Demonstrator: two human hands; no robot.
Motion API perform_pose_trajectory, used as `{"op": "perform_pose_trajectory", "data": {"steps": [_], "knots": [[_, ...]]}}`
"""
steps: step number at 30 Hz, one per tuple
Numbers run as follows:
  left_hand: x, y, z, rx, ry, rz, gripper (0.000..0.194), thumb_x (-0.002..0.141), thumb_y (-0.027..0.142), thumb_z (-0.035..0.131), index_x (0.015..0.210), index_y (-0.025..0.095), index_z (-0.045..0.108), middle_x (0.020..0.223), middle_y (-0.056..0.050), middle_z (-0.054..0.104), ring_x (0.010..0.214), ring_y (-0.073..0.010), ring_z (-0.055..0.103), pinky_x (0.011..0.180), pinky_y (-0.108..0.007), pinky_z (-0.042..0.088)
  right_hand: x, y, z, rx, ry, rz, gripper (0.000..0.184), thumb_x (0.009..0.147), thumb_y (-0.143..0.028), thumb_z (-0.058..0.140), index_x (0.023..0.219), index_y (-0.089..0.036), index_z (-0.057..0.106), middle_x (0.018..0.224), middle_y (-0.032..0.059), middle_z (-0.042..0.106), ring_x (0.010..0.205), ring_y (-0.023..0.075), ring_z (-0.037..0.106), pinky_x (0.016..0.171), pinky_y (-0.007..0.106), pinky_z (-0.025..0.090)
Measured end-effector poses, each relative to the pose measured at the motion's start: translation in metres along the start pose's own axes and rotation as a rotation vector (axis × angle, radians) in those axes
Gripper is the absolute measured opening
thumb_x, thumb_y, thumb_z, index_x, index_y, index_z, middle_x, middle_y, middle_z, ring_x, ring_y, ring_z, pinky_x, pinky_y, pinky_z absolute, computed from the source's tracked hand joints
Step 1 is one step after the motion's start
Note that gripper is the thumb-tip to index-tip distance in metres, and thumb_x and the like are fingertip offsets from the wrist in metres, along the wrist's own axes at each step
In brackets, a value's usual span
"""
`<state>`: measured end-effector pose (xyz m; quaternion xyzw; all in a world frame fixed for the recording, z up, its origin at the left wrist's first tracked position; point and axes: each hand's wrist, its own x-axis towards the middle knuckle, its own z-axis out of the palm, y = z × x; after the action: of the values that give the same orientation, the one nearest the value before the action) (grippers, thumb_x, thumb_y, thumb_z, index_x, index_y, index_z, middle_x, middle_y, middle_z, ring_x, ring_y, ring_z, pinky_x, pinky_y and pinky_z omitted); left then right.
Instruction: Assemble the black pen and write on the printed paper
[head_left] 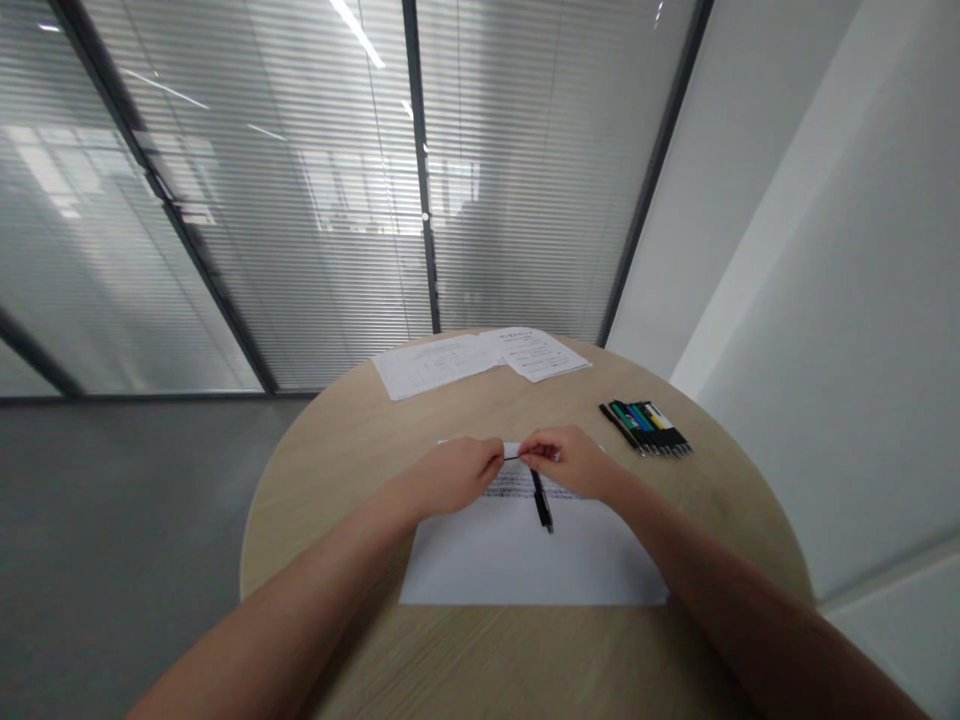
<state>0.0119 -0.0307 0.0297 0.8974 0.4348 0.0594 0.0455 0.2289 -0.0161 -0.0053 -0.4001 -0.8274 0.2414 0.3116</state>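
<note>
Over the upper part of a white sheet of paper (525,560), my two hands come close together. My left hand (465,472) is closed, its fingertips pinching one end of a thin dark rod (511,458). The other end of the rod runs into the closed fingertips of my right hand (566,460). Most of the rod is hidden, so its exact kind cannot be made out. Just below my right fingers, a black pen (541,503) slants across the sheet. Rows of dark handwriting (517,487) show beneath my hands; the upper writing is partly covered.
To the right on the round wooden table (315,510) lies a pack of pens (649,428) with coloured labels, a dark pen along its left side. Two printed sheets (442,362) overlap at the far edge. Glass partitions with blinds (337,250) and a white wall (825,350) stand close behind.
</note>
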Motion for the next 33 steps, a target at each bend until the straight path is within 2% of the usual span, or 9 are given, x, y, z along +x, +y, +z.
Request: {"op": "perform_pose_trajectory", "data": {"steps": [18,33], "knots": [[0.0016,0.0008,-0.002,-0.029,0.007,0.002,0.037,0.096,0.037,0.025,0.088,0.019,0.056,0.08,-0.004,0.064,0.071,-0.0159,0.058,0.061,-0.027,0.037,-0.0006,-0.0008,-0.0087,-0.017,0.036,0.0,0.015,0.083,-0.026,0.06,0.089,-0.018,0.071,0.077,0.0027,0.069,0.069,0.0127,0.059,0.062,0.023,0.044],[0.0019,-0.0016,0.0012,-0.03,0.032,0.028,0.037,0.097,0.037,0.025,0.085,0.02,0.055,0.079,-0.004,0.064,0.069,-0.0159,0.057,0.059,-0.027,0.035,-0.0003,0.0013,-0.0077,-0.01,0.039,-0.004,0.014,0.082,-0.024,0.06,0.088,-0.017,0.07,0.077,0.0025,0.069,0.069,0.0128,0.06,0.063,0.023,0.044]]}}
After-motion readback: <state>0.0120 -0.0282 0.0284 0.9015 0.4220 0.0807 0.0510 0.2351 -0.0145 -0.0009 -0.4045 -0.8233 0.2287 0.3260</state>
